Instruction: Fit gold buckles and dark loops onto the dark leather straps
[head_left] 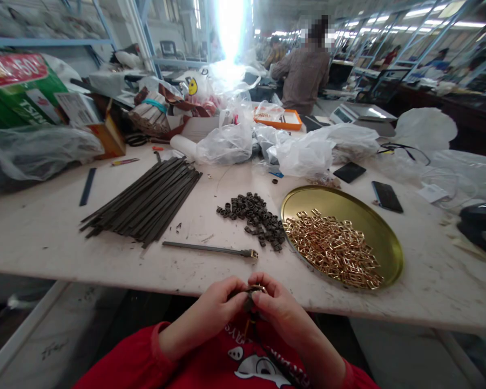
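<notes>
My left hand point(214, 301) and my right hand point(282, 307) meet in front of my body, below the table's front edge, both closed. Between their fingertips they pinch the end of a dark strap point(249, 304). A gold glint shows at the right fingers, likely a buckle, mostly covered. The strap's tail seems to hang below my right hand. Just beyond the hands, one dark strap with a gold buckle point(202, 248) lies flat. Behind it is a heap of small dark loops point(263, 216). Many gold buckles point(336, 248) fill the near part of a round gold tray point(344, 200).
A stack of dark strips point(146, 200) lies on the table point(117, 259) at left. Two dark phones, one of them point(387, 196), rest behind the tray. Plastic bags point(303, 154), an orange box lid point(287, 120) and cartons crowd the back. A person point(303, 75) is farther off.
</notes>
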The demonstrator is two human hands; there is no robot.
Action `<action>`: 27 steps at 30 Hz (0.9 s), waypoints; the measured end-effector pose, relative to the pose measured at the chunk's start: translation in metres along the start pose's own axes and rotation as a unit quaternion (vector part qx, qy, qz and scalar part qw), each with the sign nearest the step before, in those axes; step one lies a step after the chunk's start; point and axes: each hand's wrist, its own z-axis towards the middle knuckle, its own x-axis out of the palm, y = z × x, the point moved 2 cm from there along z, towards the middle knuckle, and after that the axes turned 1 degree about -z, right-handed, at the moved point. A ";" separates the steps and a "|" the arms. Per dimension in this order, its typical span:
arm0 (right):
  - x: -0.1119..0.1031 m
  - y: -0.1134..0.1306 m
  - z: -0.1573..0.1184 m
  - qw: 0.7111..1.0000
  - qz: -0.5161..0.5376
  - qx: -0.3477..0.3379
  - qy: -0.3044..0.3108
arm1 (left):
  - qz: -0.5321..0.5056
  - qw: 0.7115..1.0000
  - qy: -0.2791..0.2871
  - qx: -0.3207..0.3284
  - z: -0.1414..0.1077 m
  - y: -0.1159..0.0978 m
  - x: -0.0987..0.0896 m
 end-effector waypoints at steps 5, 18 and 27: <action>0.007 0.004 0.000 0.998 -0.049 -0.023 -0.009 | -0.012 0.998 0.051 0.015 -0.007 -0.005 -0.001; 0.000 0.005 0.003 1.000 0.012 -0.006 0.027 | -0.008 0.998 0.061 -0.023 0.002 0.003 -0.012; -0.008 0.006 0.010 0.992 -0.116 -0.029 -0.044 | 0.046 0.996 0.057 -0.051 0.006 0.006 -0.011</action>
